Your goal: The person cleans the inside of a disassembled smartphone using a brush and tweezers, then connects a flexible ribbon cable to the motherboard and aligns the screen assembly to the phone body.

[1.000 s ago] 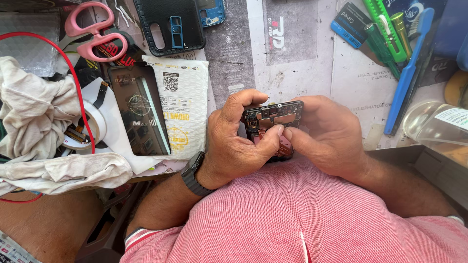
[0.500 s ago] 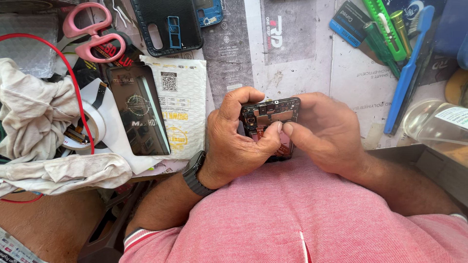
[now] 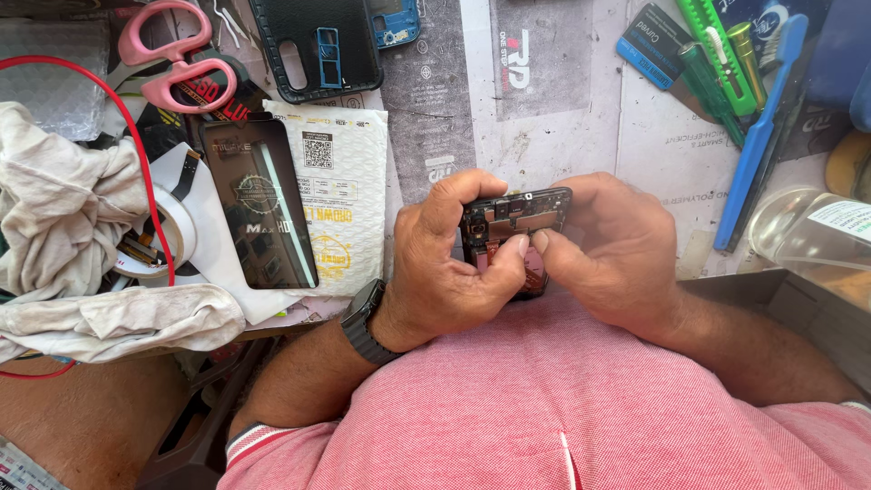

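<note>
Both of my hands hold an opened smartphone, its back cover off and dark circuit parts showing. My left hand, with a black watch on its wrist, wraps the phone's left side, its thumb pressing on the inner parts. My right hand grips the right side, and its thumb tip meets the left thumb over the middle of the phone. The phone's lower part is hidden by my fingers. I hold it just above my pink shirt, at the near edge of the workbench.
A dark glass screen protector lies on a white padded envelope at left. Pink-handled scissors, a black phone case, a red wire, white cloths, tape roll. Right: green screwdrivers, blue brush, clear jar.
My hands have shifted slightly on the phone, and the thumbs have closed together over its middle. The bench items have not moved.
</note>
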